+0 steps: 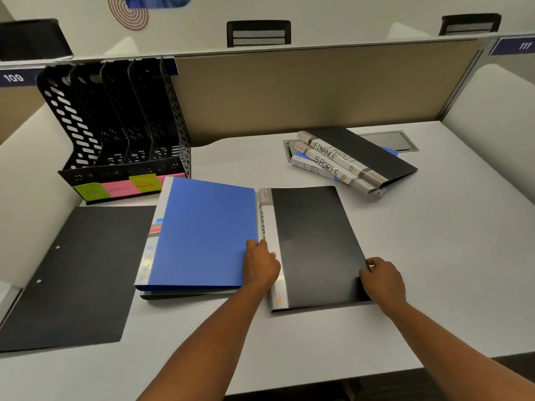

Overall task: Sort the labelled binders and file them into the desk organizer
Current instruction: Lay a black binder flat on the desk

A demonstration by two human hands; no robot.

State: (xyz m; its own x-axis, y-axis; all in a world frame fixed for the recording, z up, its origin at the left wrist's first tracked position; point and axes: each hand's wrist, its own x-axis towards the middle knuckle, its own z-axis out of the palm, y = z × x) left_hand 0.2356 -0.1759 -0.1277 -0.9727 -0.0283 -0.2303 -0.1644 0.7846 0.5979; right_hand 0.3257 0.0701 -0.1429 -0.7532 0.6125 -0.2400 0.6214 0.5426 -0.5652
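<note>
Though flat, black binder (315, 244), white-spined.

Single head cam, wide-angle, looking forward and down at the desk (434, 256) from close above the near edge; partition (318, 91) at far side, forearms entering from near.

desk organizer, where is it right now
In the head view, the black perforated plastic desk organizer stands at the desk's far left against the beige partition, just behind the blue plastic binder.
</note>
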